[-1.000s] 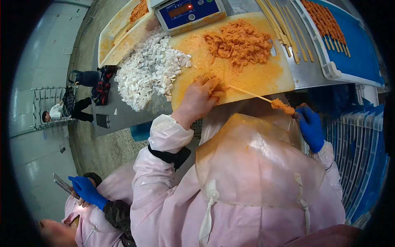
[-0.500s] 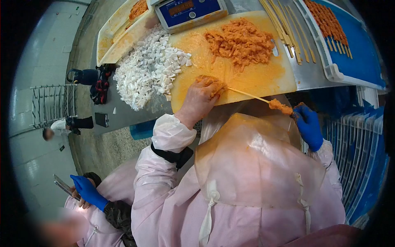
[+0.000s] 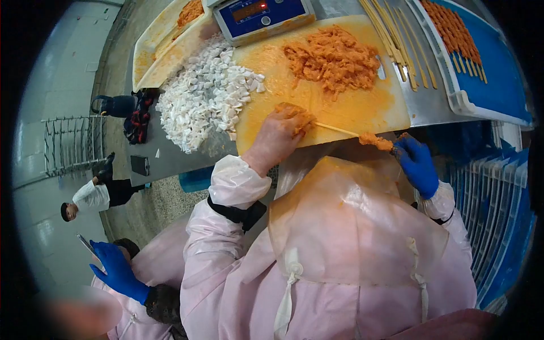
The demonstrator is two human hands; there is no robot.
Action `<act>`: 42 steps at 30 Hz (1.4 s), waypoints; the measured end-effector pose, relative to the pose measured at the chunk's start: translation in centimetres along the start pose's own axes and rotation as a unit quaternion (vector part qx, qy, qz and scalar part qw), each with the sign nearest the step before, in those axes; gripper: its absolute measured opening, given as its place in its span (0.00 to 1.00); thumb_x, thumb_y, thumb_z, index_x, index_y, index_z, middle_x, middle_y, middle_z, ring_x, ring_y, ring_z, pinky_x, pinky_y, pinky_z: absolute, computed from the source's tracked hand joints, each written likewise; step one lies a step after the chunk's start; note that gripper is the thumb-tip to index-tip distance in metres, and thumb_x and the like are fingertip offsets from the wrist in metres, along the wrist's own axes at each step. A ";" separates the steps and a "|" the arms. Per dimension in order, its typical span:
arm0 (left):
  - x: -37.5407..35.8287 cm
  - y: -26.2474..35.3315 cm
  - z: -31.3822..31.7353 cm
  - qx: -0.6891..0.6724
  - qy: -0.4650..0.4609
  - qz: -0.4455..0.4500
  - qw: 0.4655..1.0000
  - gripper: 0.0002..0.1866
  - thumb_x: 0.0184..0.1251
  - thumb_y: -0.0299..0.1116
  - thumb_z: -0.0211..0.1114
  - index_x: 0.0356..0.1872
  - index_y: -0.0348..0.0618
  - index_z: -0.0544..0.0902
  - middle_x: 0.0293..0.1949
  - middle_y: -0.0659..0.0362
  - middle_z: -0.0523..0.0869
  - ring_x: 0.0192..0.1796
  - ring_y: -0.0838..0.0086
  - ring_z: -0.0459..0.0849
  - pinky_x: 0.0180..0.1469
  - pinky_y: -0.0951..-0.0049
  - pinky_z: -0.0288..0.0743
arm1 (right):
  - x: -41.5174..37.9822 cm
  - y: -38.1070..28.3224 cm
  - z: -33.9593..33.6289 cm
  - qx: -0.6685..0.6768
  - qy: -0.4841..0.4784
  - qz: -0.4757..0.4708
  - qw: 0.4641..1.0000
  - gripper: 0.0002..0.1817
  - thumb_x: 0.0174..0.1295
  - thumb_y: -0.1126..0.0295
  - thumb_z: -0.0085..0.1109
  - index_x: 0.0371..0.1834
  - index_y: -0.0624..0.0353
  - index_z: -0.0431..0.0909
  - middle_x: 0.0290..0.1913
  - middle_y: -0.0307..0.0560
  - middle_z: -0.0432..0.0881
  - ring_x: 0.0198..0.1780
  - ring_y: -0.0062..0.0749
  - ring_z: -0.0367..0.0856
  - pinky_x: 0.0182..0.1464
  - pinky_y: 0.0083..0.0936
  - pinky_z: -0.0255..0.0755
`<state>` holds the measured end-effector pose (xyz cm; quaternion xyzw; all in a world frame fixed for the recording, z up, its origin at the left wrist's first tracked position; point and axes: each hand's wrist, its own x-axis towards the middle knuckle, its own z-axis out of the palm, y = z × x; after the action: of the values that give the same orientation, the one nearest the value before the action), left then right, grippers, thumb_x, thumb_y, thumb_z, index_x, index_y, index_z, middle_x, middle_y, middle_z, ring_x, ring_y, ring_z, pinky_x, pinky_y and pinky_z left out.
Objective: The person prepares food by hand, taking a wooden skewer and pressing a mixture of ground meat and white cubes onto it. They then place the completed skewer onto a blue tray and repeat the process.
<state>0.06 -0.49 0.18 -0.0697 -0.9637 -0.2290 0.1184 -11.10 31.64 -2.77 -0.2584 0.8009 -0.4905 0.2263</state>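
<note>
A wooden skewer (image 3: 335,129) runs between my two hands near the front edge of the yellow-stained cutting board (image 3: 258,56). My bare left hand (image 3: 281,133) has its fingers wrapped round the skewer's left part, with orange meat on and under the fingers. Orange meat (image 3: 376,141) is threaded on the skewer's right end. At that end my blue-gloved right hand (image 3: 415,162) pinches the tip, its fingertips smeared with meat. A heap of orange shredded meat (image 3: 334,59) lies on the board, and white chopped pieces (image 3: 204,93) are piled to its left.
A scale (image 3: 263,17) stands behind the board. Bare skewers (image 3: 396,39) lie at its right, beside a blue-lined tray (image 3: 498,85) of meat skewers. A white tub (image 3: 164,51) is at back left. A co-worker's blue-gloved hand (image 3: 120,275) holds a phone; another person (image 3: 93,195) is farther off.
My right hand and the skewer's meat-covered end have shifted left, shortening the bare stretch of skewer. The co-worker's gloved hand has shifted, and the distant person has come more into view.
</note>
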 end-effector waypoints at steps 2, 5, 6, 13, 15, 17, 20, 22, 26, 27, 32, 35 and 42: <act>-0.1 -0.1 0.3 -0.003 -0.001 -0.008 1.000 0.13 0.55 0.28 0.68 0.44 0.44 0.85 0.40 0.50 0.84 0.46 0.55 0.81 0.50 0.61 0.76 | 0.6 -0.1 0.9 0.007 -0.005 -0.006 1.000 0.07 0.61 0.72 0.57 0.36 0.66 0.78 0.26 0.52 0.78 0.26 0.28 0.73 0.32 0.27 0.69; 0.1 -0.1 0.4 -0.014 -0.004 -0.005 1.000 0.12 0.56 0.28 0.67 0.43 0.43 0.84 0.40 0.50 0.84 0.46 0.55 0.80 0.51 0.60 0.75 | 1.5 -1.2 2.2 0.007 -0.010 -0.030 0.999 0.07 0.61 0.72 0.57 0.35 0.66 0.77 0.26 0.52 0.78 0.26 0.30 0.72 0.32 0.28 0.69; 0.1 0.0 0.3 -0.020 -0.008 0.006 1.000 0.12 0.57 0.28 0.67 0.43 0.42 0.84 0.40 0.49 0.83 0.46 0.55 0.80 0.51 0.60 0.75 | 1.9 -1.7 2.7 0.003 -0.010 -0.049 0.999 0.07 0.61 0.71 0.57 0.34 0.67 0.77 0.26 0.52 0.77 0.26 0.30 0.73 0.33 0.28 0.69; 0.1 0.8 0.8 0.003 -0.029 0.002 1.000 0.13 0.56 0.29 0.67 0.44 0.41 0.83 0.40 0.50 0.83 0.46 0.54 0.80 0.50 0.60 0.75 | 3.2 -2.8 5.3 -0.030 -0.048 -0.059 0.997 0.07 0.62 0.71 0.56 0.35 0.65 0.76 0.29 0.56 0.78 0.27 0.42 0.77 0.32 0.30 0.70; 0.4 1.1 0.8 -0.003 -0.020 0.057 0.998 0.13 0.56 0.29 0.67 0.44 0.41 0.83 0.39 0.50 0.83 0.45 0.54 0.80 0.49 0.60 0.75 | 3.1 -3.6 5.9 -0.005 -0.026 -0.061 0.998 0.07 0.62 0.70 0.55 0.35 0.64 0.76 0.29 0.56 0.78 0.27 0.44 0.78 0.32 0.31 0.70; 0.3 1.1 1.2 -0.016 -0.019 0.040 0.999 0.13 0.56 0.28 0.67 0.43 0.41 0.83 0.39 0.50 0.83 0.44 0.54 0.80 0.49 0.59 0.74 | 3.0 -4.1 5.9 -0.010 -0.030 -0.055 0.998 0.07 0.63 0.70 0.55 0.35 0.64 0.76 0.28 0.56 0.78 0.27 0.43 0.77 0.32 0.31 0.70; 0.3 1.1 1.3 -0.024 -0.018 0.026 0.999 0.12 0.55 0.28 0.67 0.42 0.41 0.83 0.37 0.50 0.83 0.43 0.54 0.80 0.48 0.59 0.74 | 3.1 -4.2 6.1 -0.007 -0.031 -0.050 0.998 0.08 0.63 0.70 0.55 0.34 0.64 0.76 0.28 0.55 0.78 0.26 0.41 0.77 0.32 0.31 0.70; 0.3 1.2 1.2 -0.020 -0.019 0.032 0.999 0.12 0.55 0.28 0.67 0.42 0.40 0.83 0.37 0.50 0.83 0.42 0.54 0.80 0.48 0.59 0.74 | 3.0 -4.4 6.1 -0.001 -0.025 -0.050 0.998 0.08 0.63 0.70 0.55 0.34 0.64 0.76 0.27 0.55 0.78 0.26 0.40 0.76 0.32 0.31 0.70; 0.6 1.7 0.7 -0.036 -0.030 0.041 0.998 0.14 0.54 0.28 0.68 0.44 0.40 0.82 0.38 0.50 0.82 0.43 0.54 0.80 0.48 0.59 0.74 | 3.0 -4.4 6.1 -0.005 -0.033 -0.047 0.998 0.08 0.63 0.69 0.55 0.34 0.64 0.76 0.27 0.55 0.78 0.25 0.40 0.76 0.31 0.30 0.69; 0.7 1.9 0.7 -0.038 -0.030 0.046 0.998 0.15 0.54 0.28 0.68 0.44 0.40 0.82 0.38 0.50 0.82 0.43 0.54 0.80 0.48 0.59 0.74 | 3.0 -4.2 6.2 -0.004 -0.027 -0.061 0.998 0.08 0.63 0.69 0.55 0.34 0.63 0.76 0.26 0.56 0.78 0.25 0.41 0.76 0.30 0.31 0.69; 0.5 1.9 1.1 0.005 -0.055 0.049 0.997 0.18 0.51 0.30 0.70 0.46 0.42 0.83 0.42 0.51 0.82 0.46 0.55 0.80 0.50 0.60 0.75 | 2.9 -4.2 6.2 -0.043 -0.024 -0.068 0.996 0.08 0.63 0.68 0.55 0.33 0.61 0.76 0.28 0.57 0.79 0.28 0.49 0.79 0.30 0.36 0.71; 0.2 1.9 1.0 0.027 -0.049 0.060 0.997 0.21 0.50 0.33 0.72 0.48 0.45 0.83 0.46 0.53 0.82 0.50 0.56 0.80 0.52 0.61 0.74 | 2.6 -4.6 6.2 -0.094 -0.016 -0.097 0.991 0.07 0.63 0.67 0.55 0.32 0.60 0.76 0.29 0.57 0.80 0.30 0.53 0.80 0.30 0.40 0.71; 1.2 4.3 -1.1 0.050 0.009 0.029 0.998 0.30 0.44 0.40 0.76 0.53 0.51 0.81 0.51 0.55 0.82 0.54 0.57 0.79 0.58 0.60 0.72 | 2.5 -5.9 5.4 -0.176 0.028 -0.230 0.957 0.07 0.62 0.67 0.57 0.30 0.58 0.77 0.26 0.54 0.79 0.28 0.52 0.79 0.29 0.41 0.72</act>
<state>-0.06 2.88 3.27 -0.0896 -0.9704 -0.1772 0.1371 -8.56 24.12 0.01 -0.4575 0.7995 -0.3875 0.0363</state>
